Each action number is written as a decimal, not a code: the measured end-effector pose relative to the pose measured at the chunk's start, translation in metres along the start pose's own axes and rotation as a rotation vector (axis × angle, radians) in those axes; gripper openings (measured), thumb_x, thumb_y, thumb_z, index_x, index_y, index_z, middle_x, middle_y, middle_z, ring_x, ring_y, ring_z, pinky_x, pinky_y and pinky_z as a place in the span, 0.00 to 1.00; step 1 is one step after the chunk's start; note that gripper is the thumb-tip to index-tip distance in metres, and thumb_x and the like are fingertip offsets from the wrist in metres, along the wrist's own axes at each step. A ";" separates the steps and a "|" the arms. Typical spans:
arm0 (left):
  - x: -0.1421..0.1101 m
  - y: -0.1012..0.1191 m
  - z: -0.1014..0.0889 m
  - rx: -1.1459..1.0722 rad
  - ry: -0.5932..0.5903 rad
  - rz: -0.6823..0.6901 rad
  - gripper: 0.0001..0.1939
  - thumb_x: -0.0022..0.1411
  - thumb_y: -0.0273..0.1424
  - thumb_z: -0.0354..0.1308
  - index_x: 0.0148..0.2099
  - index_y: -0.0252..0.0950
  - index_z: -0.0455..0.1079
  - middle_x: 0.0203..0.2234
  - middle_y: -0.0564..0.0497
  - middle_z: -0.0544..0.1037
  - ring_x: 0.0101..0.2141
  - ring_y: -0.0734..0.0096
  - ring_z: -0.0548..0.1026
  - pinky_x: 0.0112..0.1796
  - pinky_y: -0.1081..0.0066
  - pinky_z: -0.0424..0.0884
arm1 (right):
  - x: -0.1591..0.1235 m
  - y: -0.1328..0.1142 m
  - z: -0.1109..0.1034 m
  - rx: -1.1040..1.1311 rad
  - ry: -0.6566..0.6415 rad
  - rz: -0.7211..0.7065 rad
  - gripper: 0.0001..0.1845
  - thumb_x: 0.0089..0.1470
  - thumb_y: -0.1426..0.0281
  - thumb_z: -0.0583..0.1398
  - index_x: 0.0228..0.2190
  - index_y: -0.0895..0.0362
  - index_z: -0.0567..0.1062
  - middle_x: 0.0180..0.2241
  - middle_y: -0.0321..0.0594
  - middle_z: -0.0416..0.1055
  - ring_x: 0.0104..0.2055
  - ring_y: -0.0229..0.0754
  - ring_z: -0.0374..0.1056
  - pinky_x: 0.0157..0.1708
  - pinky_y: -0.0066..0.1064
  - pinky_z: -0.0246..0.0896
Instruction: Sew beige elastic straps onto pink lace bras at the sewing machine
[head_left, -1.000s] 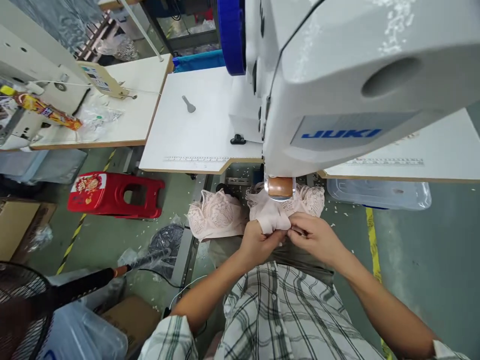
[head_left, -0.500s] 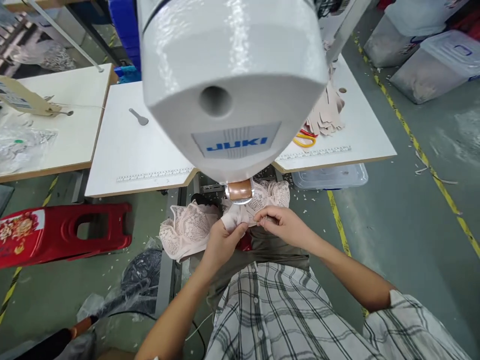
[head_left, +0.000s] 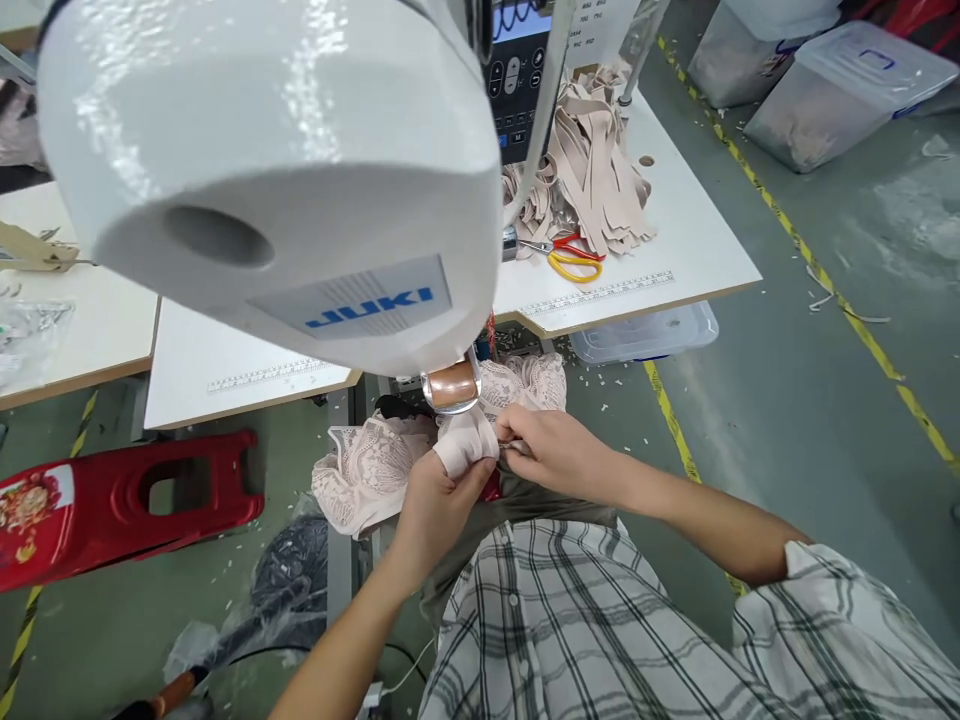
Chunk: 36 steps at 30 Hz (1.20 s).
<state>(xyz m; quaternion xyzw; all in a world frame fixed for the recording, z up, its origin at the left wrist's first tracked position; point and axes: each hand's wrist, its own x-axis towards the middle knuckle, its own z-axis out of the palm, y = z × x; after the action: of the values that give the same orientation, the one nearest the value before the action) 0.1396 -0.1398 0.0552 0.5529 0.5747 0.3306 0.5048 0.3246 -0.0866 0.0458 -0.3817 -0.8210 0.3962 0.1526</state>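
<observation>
A pale pink lace bra lies across my lap, below the head of a white sewing machine. My left hand is closed on a pale band of the bra, with the thumb on top and the strip looped over the fingers. Just right of it, my right hand pinches the same band by its edge, the fingers curled in. The two hands nearly meet. The machine's copper-coloured lower end sits right above the fabric and hides part of it.
Red-and-yellow scissors and a heap of beige fabric strips lie on the white table at right. A control panel stands behind. A red plastic stool is at left, clear bins far right.
The view has swung right, so the machine head appears further left and the scissors and panel show. The right hand's fingers have curled in more, and the band is bunched closer between the hands.
</observation>
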 end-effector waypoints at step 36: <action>-0.002 -0.020 0.002 -0.572 0.213 -0.250 0.18 0.55 0.44 0.68 0.38 0.34 0.76 0.31 0.47 0.81 0.34 0.63 0.79 0.34 0.69 0.75 | 0.023 -0.011 -0.029 0.445 -0.169 0.253 0.09 0.49 0.65 0.58 0.27 0.58 0.74 0.19 0.29 0.60 0.22 0.32 0.53 0.24 0.26 0.46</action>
<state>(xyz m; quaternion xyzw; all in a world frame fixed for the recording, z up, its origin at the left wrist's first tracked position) 0.1352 -0.1449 0.0367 0.2761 0.5716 0.4700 0.6133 0.3200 -0.0585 0.0710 -0.4038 -0.6693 0.6133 0.1131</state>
